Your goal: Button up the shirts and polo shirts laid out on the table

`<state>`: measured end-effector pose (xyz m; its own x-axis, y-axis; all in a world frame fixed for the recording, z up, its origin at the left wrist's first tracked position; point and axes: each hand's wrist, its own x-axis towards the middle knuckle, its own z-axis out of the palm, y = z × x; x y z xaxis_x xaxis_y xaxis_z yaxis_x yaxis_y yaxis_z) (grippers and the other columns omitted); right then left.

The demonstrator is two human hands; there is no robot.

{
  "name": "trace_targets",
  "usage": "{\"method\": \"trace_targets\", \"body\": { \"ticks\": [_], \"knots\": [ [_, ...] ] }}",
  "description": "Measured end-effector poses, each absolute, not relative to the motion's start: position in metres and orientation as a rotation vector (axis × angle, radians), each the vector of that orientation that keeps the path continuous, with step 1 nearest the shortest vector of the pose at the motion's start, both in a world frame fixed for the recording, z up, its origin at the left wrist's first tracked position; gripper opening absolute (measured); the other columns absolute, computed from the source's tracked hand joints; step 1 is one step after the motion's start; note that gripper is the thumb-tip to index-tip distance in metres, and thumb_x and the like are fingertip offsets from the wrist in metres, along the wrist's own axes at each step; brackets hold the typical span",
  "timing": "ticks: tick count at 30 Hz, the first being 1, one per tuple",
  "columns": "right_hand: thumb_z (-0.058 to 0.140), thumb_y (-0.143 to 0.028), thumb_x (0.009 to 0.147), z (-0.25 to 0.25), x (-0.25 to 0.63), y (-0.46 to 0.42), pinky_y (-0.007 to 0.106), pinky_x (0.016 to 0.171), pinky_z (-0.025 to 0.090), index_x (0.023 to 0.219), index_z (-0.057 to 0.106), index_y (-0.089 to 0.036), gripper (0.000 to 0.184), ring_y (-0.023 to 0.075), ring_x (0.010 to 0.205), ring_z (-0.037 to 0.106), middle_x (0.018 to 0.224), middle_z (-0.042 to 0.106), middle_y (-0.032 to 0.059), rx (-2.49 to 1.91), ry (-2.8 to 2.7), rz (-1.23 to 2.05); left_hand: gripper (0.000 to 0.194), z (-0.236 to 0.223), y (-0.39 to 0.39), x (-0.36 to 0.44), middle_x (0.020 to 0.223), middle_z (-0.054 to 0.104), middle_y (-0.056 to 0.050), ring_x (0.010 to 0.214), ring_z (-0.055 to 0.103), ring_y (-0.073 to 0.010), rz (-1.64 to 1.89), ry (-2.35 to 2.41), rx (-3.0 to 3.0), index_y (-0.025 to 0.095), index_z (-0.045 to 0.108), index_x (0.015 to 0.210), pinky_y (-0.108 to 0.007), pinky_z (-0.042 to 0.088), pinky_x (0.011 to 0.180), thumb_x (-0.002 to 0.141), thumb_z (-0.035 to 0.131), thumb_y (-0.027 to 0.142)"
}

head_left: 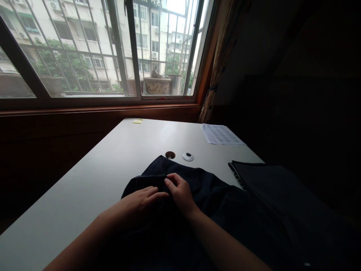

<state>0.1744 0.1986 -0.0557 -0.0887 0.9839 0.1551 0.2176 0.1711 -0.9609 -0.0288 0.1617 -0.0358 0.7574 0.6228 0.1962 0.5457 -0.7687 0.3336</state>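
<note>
A dark navy cloth [208, 180], perhaps a garment, lies rumpled over the near part of the white table [107, 165]. Its edge is turned over into a fold at the left. My right hand [180, 192] pinches this folded edge between thumb and fingertips. Just left of it, my left hand [141, 201] is closed on the same cloth, with the thumb stretched toward my right hand and the fingertips partly hidden. Much of the cloth below my wrists is lost in shadow.
Another dark folded cloth [259, 173] with a light-marked edge lies at the right. Printed sheets [222, 134] and a yellow sticky note [137, 121] lie near the far edge. A round cable hole [170, 154] sits beside its loose cover [187, 156]. A barred window [135, 49] stands beyond.
</note>
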Motion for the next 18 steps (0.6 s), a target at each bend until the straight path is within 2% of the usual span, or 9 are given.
{"method": "trace_targets", "body": {
  "ticks": [14,18],
  "knots": [
    [0.061,-0.038,0.087,-0.054,0.174,0.197,0.03,0.072,0.047,0.092,0.068,-0.018,0.022,0.0206,0.077,0.063,0.082,0.07,0.0034,-1.227,-1.478,1.04,0.074,-0.033,0.162,-0.029,0.108,0.059,-0.006,0.096,0.059,-0.0213,0.409,0.979,2.692,0.028,0.039,0.146,-0.035,0.052,0.086,0.081,0.048,-0.006],
    [0.061,-0.037,0.087,-0.055,0.175,0.198,0.03,0.072,0.048,0.092,0.068,-0.018,0.021,0.0202,0.078,0.063,0.082,0.07,0.0028,-1.216,-1.487,1.042,0.077,-0.025,0.159,-0.032,0.112,0.059,-0.006,0.097,0.059,-0.021,0.405,1.004,2.654,0.03,0.038,0.146,-0.034,0.052,0.086,0.079,0.05,-0.006]
  ]
}}
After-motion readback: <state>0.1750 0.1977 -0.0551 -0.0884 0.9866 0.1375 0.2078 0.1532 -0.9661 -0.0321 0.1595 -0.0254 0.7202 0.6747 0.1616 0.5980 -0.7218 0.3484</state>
